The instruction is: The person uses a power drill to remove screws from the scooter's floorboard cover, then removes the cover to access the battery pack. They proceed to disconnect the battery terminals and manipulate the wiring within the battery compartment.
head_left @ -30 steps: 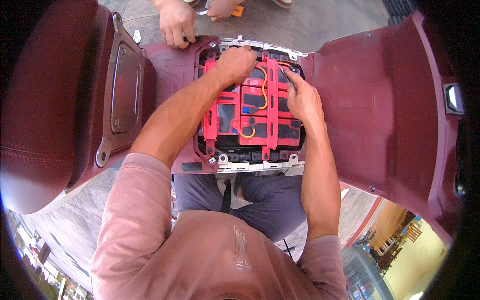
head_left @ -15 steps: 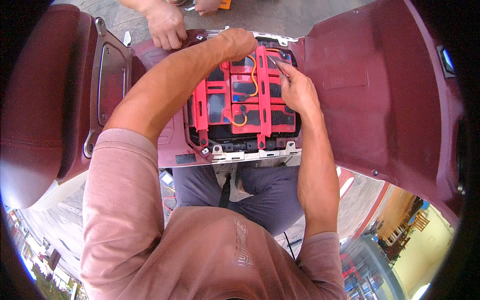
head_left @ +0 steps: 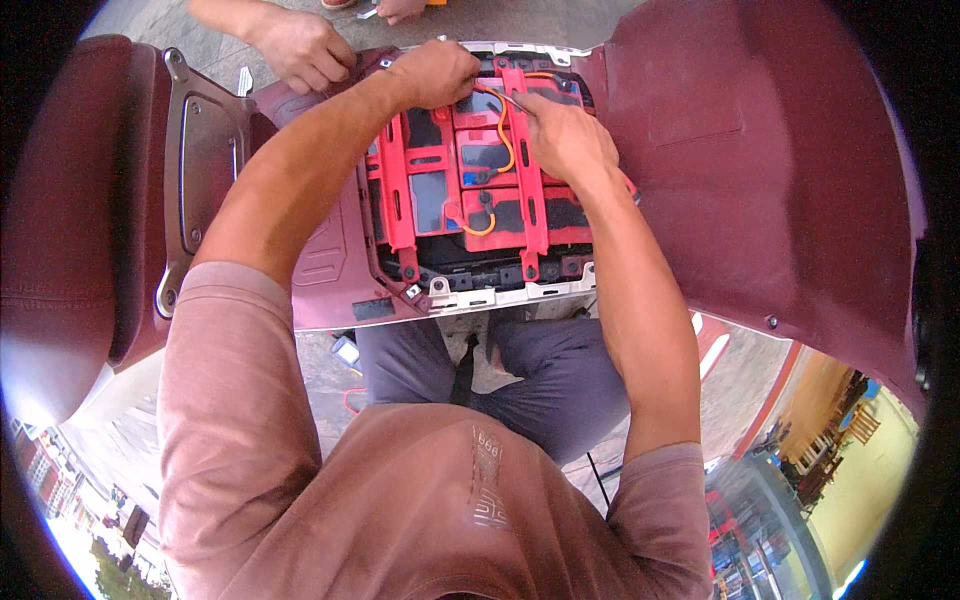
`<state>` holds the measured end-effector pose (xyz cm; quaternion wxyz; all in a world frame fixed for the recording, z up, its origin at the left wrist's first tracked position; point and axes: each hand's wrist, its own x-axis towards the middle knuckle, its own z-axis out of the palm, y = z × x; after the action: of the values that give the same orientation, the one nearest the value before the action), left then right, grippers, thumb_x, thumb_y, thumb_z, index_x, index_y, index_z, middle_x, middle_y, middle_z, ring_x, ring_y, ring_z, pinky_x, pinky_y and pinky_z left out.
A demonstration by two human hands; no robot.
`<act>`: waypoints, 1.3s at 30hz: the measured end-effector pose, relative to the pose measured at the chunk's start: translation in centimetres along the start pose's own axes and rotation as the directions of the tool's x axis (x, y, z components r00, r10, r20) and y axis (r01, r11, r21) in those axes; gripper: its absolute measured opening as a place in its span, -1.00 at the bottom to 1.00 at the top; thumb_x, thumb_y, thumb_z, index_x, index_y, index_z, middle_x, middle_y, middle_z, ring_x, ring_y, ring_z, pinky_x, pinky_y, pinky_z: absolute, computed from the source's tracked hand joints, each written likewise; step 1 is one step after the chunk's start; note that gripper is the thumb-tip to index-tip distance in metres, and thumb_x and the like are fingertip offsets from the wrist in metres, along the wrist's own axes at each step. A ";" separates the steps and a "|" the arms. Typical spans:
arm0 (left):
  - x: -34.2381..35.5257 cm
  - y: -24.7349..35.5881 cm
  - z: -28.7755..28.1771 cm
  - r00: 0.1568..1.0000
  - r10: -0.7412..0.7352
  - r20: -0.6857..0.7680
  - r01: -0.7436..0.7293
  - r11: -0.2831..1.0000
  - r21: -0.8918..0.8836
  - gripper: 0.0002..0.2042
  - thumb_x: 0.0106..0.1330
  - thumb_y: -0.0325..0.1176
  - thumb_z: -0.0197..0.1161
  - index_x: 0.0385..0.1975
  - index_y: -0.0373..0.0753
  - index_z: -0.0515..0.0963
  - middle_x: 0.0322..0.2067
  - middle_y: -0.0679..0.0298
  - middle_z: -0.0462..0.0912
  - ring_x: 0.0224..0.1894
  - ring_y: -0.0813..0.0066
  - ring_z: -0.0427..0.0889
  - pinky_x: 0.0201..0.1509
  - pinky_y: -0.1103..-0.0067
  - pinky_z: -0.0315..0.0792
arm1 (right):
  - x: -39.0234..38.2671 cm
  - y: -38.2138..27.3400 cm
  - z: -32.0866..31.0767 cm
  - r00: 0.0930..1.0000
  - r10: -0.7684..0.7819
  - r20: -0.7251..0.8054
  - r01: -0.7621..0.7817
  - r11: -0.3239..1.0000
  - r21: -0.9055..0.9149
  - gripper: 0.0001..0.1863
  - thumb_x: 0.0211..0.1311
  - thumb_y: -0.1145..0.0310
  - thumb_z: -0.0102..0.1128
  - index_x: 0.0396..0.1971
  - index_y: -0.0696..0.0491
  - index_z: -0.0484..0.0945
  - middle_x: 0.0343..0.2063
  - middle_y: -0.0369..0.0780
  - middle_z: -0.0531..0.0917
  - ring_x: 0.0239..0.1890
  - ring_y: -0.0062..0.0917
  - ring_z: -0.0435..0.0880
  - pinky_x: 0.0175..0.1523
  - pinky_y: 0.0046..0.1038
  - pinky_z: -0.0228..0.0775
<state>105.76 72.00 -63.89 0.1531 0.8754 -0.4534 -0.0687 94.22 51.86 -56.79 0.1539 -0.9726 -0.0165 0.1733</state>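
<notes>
Red-and-black batteries [head_left: 485, 155] sit in a compartment of a maroon scooter body, under red slotted brackets [head_left: 527, 190]. My left hand [head_left: 440, 75] is closed at the far edge of the batteries, its fingertips at the upper end of an orange wire [head_left: 507, 130]; what they grip is hidden. My right hand [head_left: 570, 140] is closed round a slim tool with a metal tip [head_left: 508, 97], pointing left toward my left fingertips. A red end shows by my right wrist. The tool's exact kind is hidden by my hand. A shorter orange wire [head_left: 480, 230] loops lower down.
Another person's hand [head_left: 305, 52] rests at the compartment's far left corner; a second hand [head_left: 400, 8] is at the top edge. A maroon seat [head_left: 70, 200] stands left, a maroon panel [head_left: 760, 170] right. A white rail [head_left: 500, 297] borders the near side.
My right hand has moved up and left, bringing the tool close to my left fingertips. My left hand has shifted slightly left in the picture. The whole view has shifted a little.
</notes>
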 end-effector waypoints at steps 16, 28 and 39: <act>0.1 -1.0 0.1 0.999 -0.023 0.048 0.027 0.997 -0.069 -0.81 0.13 -0.32 0.25 -0.36 -0.31 0.63 -0.38 -0.04 0.64 -0.26 -0.06 0.63 -0.13 0.23 0.49 | 2.3 -1.8 1.9 0.997 -0.050 -0.051 0.042 0.988 -0.150 -0.57 0.28 0.31 -0.07 0.12 -0.33 0.54 -0.36 -0.03 0.70 -0.29 -0.10 0.70 -0.22 -0.09 0.53; -1.3 -1.6 1.6 0.985 -0.163 -0.060 0.131 0.924 -0.358 -0.78 0.17 -0.31 0.30 -0.24 -0.26 0.66 -0.29 0.04 0.68 -0.21 0.08 0.66 -0.06 0.36 0.50 | 1.7 -1.2 3.2 0.986 0.002 -0.169 -0.007 1.000 -0.029 -0.66 0.32 0.24 -0.03 0.03 -0.29 0.58 -0.34 -0.01 0.69 -0.25 -0.07 0.68 -0.17 -0.06 0.51; -0.8 3.6 2.2 0.692 -0.676 -0.254 0.570 0.727 -0.384 -0.75 0.12 -0.27 0.21 -0.33 -0.32 0.63 -0.30 -0.09 0.66 -0.20 -0.04 0.65 -0.05 0.22 0.51 | -5.6 0.0 -2.1 0.994 -0.096 0.053 0.099 0.994 -0.054 -0.64 0.28 0.30 -0.07 0.02 -0.19 0.57 -0.32 0.07 0.67 -0.21 -0.01 0.66 -0.09 0.00 0.49</act>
<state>101.89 70.24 -64.81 0.3241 0.9431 -0.0734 -0.0098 89.64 50.80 -53.06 0.1339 -0.9700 -0.0728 0.1892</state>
